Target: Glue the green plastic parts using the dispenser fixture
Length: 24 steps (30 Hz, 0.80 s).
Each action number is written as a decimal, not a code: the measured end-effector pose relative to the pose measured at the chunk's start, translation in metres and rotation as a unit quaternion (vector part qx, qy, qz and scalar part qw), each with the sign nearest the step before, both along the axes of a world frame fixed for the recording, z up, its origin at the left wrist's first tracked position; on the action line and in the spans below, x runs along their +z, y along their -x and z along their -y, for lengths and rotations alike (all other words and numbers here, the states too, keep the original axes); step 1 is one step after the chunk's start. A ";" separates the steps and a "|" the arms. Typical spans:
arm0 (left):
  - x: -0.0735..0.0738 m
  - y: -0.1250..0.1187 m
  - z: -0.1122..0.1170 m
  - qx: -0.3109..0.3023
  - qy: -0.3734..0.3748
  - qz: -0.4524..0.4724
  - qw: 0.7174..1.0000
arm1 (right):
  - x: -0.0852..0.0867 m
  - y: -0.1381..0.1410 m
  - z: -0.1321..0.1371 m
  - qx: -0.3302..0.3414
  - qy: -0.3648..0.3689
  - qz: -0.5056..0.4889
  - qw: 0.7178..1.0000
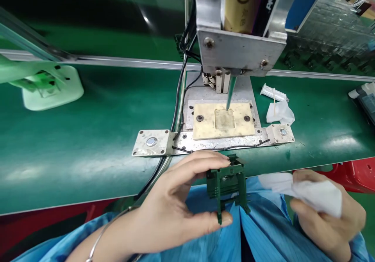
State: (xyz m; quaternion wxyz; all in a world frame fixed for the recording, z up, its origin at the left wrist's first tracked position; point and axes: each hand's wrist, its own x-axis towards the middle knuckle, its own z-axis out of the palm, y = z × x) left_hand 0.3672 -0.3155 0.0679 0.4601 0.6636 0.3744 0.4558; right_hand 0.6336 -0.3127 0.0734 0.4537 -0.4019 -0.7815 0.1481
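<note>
My left hand (175, 203) pinches a small dark green plastic frame part (227, 186) between thumb and fingers, just in front of the bench edge, above my blue coat. My right hand (325, 215) is closed around a crumpled white cloth (310, 193) at the lower right. Ahead on the green bench stands a metal fixture (216, 141) with a cream plate (224, 121) that has a square recess. A thin green nozzle (231, 94) points down into that recess from the machine head (237, 47) above.
Black cables (178, 98) run from the machine down past the fixture's left side. A white syringe tube (274, 93) and a crumpled white bag (279, 113) lie right of the fixture. A pale green object (49, 88) sits at far left. Red bins (351, 174) stand below the bench.
</note>
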 end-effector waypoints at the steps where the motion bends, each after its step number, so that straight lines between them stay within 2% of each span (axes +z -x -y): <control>1: -0.002 0.001 0.002 0.002 0.000 0.020 1.000 | -0.002 -0.002 -0.002 -0.013 -0.007 0.009 1.000; 3: -0.004 0.001 0.005 0.005 -0.004 0.046 0.999 | -0.006 0.000 -0.007 0.025 -0.010 0.033 0.999; 6: -0.004 0.000 0.007 0.001 -0.010 0.058 0.998 | -0.008 0.013 -0.012 0.145 0.001 0.065 0.987; 8: -0.004 -0.001 0.007 -0.005 -0.014 0.058 0.998 | -0.008 0.023 -0.012 0.183 -0.013 0.066 0.981; 14: -0.003 -0.002 0.004 -0.013 -0.012 0.058 0.998 | -0.013 0.039 -0.014 0.235 -0.053 0.054 0.969; 17: -0.006 -0.003 0.004 -0.009 0.007 0.094 0.996 | -0.017 0.038 -0.017 0.218 -0.049 0.070 0.972; 19: -0.009 -0.002 0.004 -0.002 0.038 0.126 0.991 | -0.022 0.027 -0.019 0.159 -0.060 0.094 0.981; 20: -0.010 -0.001 0.005 0.002 0.055 0.137 0.989 | -0.026 0.018 -0.021 0.101 -0.072 0.101 0.987; 22: -0.012 0.008 0.006 0.012 0.087 0.136 0.987 | -0.040 -0.006 -0.027 -0.073 -0.092 0.093 0.989; 24: -0.013 0.023 0.002 0.033 0.097 0.101 0.990 | -0.059 -0.035 -0.036 -0.268 -0.070 0.026 0.960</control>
